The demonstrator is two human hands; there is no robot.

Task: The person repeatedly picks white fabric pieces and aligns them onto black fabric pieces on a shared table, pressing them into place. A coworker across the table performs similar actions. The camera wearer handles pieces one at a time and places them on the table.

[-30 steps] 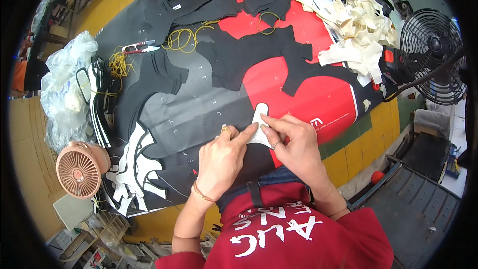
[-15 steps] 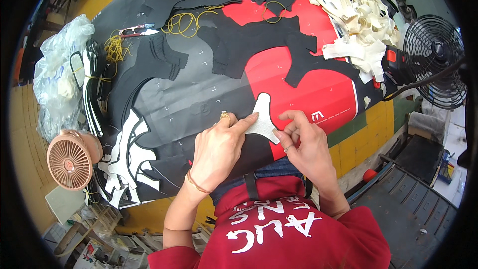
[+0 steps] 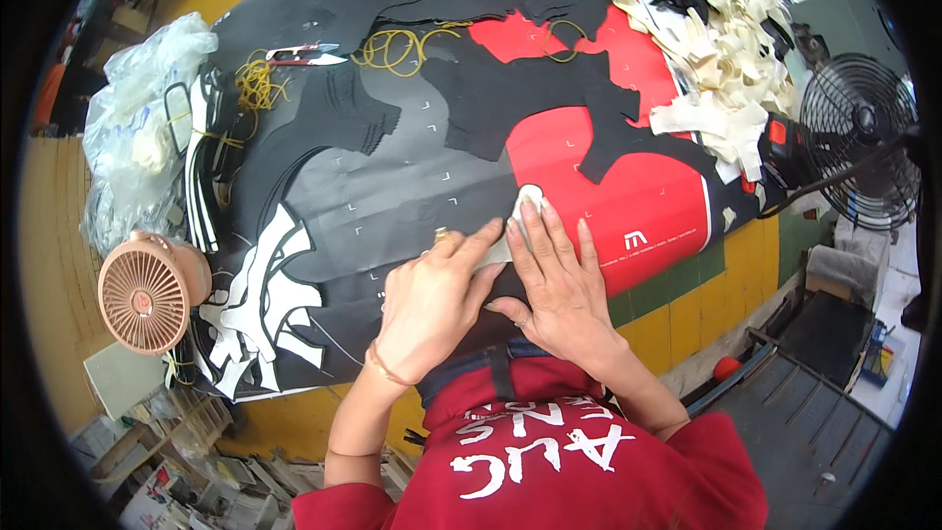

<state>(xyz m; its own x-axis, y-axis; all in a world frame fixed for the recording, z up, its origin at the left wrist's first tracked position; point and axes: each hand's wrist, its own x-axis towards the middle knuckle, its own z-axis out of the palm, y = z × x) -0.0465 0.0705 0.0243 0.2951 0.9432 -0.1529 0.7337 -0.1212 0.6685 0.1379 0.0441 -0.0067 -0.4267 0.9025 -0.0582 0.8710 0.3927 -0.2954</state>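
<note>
At the far left of our bench sits a crumpled clear plastic bag (image 3: pixel 132 128), and below it a small pink fan (image 3: pixel 145 291) lying face up. Beside the fan we keep a stack of black-and-white cut pieces (image 3: pixel 257 306). Toward the top, thread snips (image 3: pixel 306 54) lie next to a tangle of yellow rubber bands (image 3: pixel 397 47). At the near edge of the black and red mat (image 3: pixel 648 201), our left hand (image 3: pixel 432 299) lies flat, fingers together, pressing down on a small white cut piece (image 3: pixel 525 204). The piece is pale, thin and round-ended, mostly hidden under our hands, with only its tip showing. Our right hand (image 3: pixel 554 280) presses it too, fingers spread flat. Farther right is a heap of cream offcuts (image 3: pixel 721 79), then a black wire-guard fan (image 3: pixel 859 128).
</note>
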